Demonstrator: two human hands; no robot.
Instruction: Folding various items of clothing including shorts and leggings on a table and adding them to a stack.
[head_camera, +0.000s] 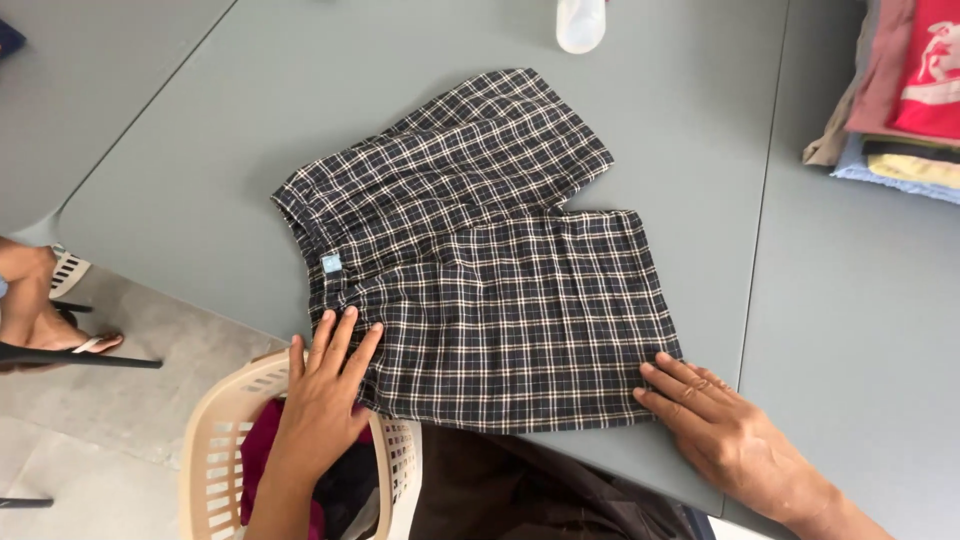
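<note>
A pair of dark plaid shorts (480, 250) with white check lines lies spread flat on the grey table (300, 90), waistband to the left, legs to the right. A small blue label sits at the waistband. My left hand (325, 385) rests flat with fingers apart on the near waistband corner. On the near leg's hem corner, my right hand (715, 420) presses its fingertips, fingers together and extended. Neither hand grips the cloth.
A beige plastic laundry basket (215, 450) with dark and magenta clothes stands below the table edge by my left arm. A stack of folded clothes (900, 100) sits at the far right. A white bottle (580, 22) lies at the far edge. Another person's sandalled feet (40, 300) are at left.
</note>
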